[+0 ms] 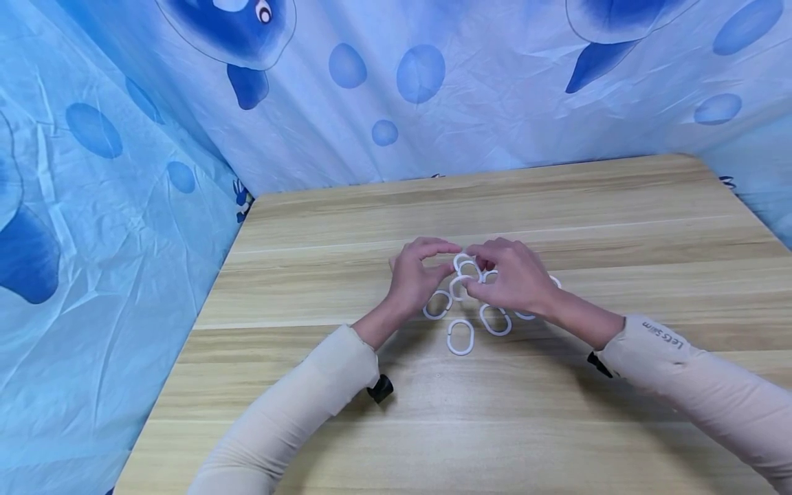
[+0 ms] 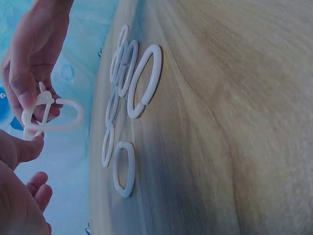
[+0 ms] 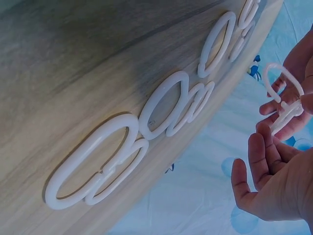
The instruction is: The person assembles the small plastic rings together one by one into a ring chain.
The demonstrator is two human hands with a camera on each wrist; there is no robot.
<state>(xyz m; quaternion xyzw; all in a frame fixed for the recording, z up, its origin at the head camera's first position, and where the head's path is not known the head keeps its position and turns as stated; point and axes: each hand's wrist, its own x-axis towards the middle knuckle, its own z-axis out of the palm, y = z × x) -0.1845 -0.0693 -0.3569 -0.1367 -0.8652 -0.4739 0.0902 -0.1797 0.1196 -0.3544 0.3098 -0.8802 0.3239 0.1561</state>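
My left hand (image 1: 416, 273) pinches a white oval plastic ring (image 1: 460, 258) between thumb and fingers above the table. Opposite it, my right hand (image 1: 513, 275) grips a second such ring, its thumb and index finger bent towards the left hand. In the left wrist view the held rings cross one another, and one ring (image 2: 73, 113) sticks out to the side with a small gap in its loop. Where they meet, fingers partly hide them. From the right wrist, the upper held ring (image 3: 283, 73) shows as a curved loop beside the fingers.
Several more white rings lie flat below the hands, among them a near one (image 1: 460, 352), a left one (image 1: 427, 313) and one by the right hand (image 1: 495, 334). The wooden table (image 1: 433, 426) meets a blue curtain (image 1: 346, 137) with whale prints behind.
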